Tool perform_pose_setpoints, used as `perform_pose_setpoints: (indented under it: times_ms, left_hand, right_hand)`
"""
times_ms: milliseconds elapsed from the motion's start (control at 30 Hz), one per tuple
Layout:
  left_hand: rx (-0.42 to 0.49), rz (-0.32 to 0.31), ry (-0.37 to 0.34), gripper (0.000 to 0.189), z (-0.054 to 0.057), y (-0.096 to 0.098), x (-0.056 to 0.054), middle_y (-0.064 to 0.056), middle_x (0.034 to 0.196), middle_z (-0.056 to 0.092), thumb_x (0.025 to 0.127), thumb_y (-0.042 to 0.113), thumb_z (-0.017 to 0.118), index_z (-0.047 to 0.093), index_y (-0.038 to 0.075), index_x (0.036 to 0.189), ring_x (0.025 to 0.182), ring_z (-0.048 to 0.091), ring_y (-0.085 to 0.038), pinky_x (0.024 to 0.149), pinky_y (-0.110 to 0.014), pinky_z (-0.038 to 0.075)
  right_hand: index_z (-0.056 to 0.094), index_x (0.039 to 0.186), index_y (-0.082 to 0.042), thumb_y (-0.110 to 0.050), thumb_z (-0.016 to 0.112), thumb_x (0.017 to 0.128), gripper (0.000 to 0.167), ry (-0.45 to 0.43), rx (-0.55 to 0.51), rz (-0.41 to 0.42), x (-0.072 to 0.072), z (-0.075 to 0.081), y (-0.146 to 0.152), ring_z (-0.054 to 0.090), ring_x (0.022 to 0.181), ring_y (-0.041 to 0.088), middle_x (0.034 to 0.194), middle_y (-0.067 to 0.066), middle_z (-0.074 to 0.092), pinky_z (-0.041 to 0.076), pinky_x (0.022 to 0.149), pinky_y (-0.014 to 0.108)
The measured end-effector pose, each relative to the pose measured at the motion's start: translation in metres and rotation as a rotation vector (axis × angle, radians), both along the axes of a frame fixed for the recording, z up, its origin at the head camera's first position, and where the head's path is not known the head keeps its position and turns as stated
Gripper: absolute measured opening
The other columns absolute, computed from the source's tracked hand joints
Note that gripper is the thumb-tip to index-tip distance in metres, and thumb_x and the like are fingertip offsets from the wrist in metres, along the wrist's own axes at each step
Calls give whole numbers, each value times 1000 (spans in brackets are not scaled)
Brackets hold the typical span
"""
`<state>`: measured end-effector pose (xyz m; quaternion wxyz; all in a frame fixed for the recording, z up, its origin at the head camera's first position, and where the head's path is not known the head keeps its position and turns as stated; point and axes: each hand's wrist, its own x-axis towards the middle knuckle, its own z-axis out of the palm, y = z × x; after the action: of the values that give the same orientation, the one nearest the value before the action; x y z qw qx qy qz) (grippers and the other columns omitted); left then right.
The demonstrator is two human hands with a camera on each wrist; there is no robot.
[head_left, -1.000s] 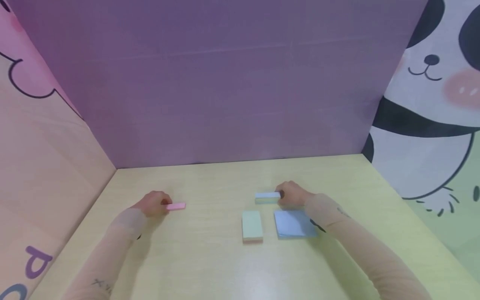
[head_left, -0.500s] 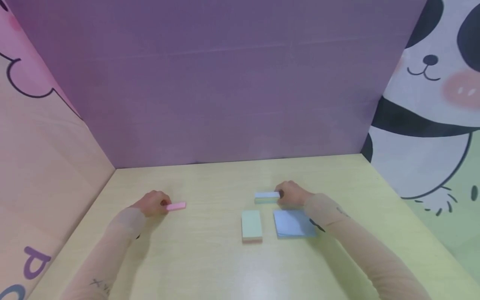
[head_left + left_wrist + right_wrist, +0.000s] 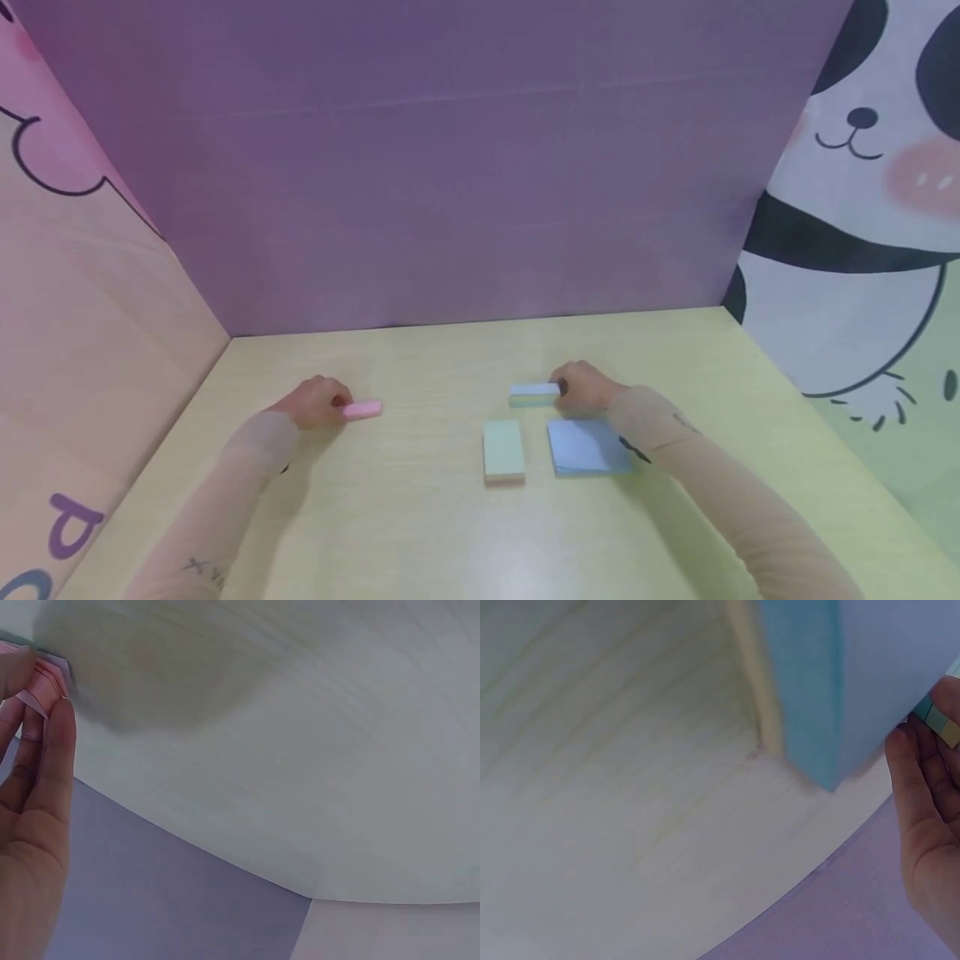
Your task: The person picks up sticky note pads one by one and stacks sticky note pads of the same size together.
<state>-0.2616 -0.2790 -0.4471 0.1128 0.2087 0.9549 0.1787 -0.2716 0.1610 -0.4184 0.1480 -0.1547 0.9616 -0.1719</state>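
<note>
In the head view my left hand [image 3: 313, 403] pinches one end of a small pink sticky note pad [image 3: 363, 410], left of the table's middle. The left wrist view shows the pink pad's layered sheets [image 3: 46, 686] between thumb and fingers. Farther right, my right hand [image 3: 588, 388] grips the right end of a sticky note stack [image 3: 534, 395], pale blue on top with green and yellowish layers. Its striped edge [image 3: 939, 724] shows between thumb and fingers in the right wrist view. Nearer me lie a pale green sticky note pad [image 3: 503, 450] and a square blue pad [image 3: 587, 447], partly behind my right wrist.
The light wooden table [image 3: 420, 517] meets a purple wall [image 3: 480, 208] at the back. A printed panel stands at left and a panda-printed panel [image 3: 847, 325] at right. A blue pad [image 3: 802, 690] looms close to the right wrist camera.
My left hand has moved slightly right with the pink pad, which shows a thicker front edge now. The right hand and the other pads stay put.
</note>
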Motion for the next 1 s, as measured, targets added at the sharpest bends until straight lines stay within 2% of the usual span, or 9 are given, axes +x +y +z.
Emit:
perform_pose_setpoints:
  times_ms: [233, 333, 500, 633, 800, 1000]
  left_hand:
    - [1, 10, 25, 11, 5, 13, 0, -1, 79, 63, 77, 8, 68, 70, 5, 88, 71, 50, -16, 71, -32, 43]
    - [-4, -4, 35, 12, 6, 18, -2, -1, 81, 64, 77, 7, 67, 69, 5, 89, 72, 51, -16, 73, -33, 44]
    - [-16, -4, 13, 16, 11, 29, -4, -4, 87, 65, 79, 8, 67, 69, 4, 95, 77, 53, -18, 78, -38, 45]
    - [-10, -13, 18, 16, 15, 40, -5, -4, 88, 66, 79, 8, 67, 69, 4, 94, 77, 53, -18, 77, -37, 46]
    - [15, -32, 19, 13, 22, 59, -5, -2, 86, 66, 79, 9, 67, 69, 6, 92, 76, 52, -16, 76, -36, 45]
    - [27, -39, 3, 14, 29, 91, -7, -1, 87, 65, 80, 11, 68, 69, 8, 93, 77, 52, -15, 77, -33, 46]
  right_hand:
    - [66, 103, -7, -8, 66, 77, 26, -7, 7, 2, -2, -1, 0, 50, 78, 17, 88, 2, 61, 44, 75, 32]
    - [66, 103, -7, -8, 67, 76, 26, -5, 3, 1, -3, -2, 0, 50, 78, 17, 87, 2, 61, 45, 75, 32]
    - [66, 102, -6, -7, 66, 76, 26, 4, -1, 14, -3, -1, 1, 50, 78, 17, 87, 2, 61, 44, 74, 32]
    - [66, 101, -6, -7, 66, 76, 25, 13, -9, 26, -2, -1, 1, 50, 77, 17, 85, 2, 61, 44, 73, 31]
    - [66, 101, -6, -7, 66, 77, 25, 20, -6, 28, -1, -1, 1, 50, 76, 16, 85, 2, 62, 44, 72, 30]
    - [66, 102, -5, -7, 66, 77, 26, 15, -10, 13, 0, 0, 1, 50, 77, 17, 87, 2, 62, 44, 73, 31]
